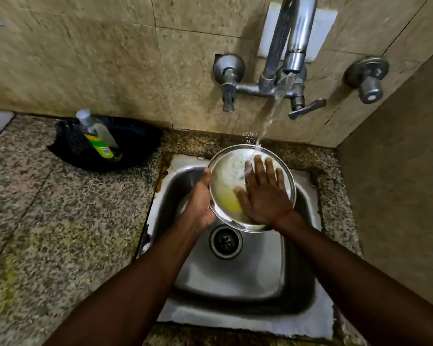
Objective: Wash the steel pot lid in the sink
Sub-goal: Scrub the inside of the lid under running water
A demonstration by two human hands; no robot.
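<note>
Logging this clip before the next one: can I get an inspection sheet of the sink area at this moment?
Surface: speckled granite counter around a steel sink; basin bare, drain uncovered.
Job's things: steel pot lid tilted over the sink, yellowish residue on it, water stream landing near its upper edge.
Clutter: soap bottle leaning in a black bowl on the counter.
Grippers: left hand grips the lid's rim; right hand flat on its face.
Cables: nothing seen.
Surroundings: tiled wall, tap running, side valve.
</note>
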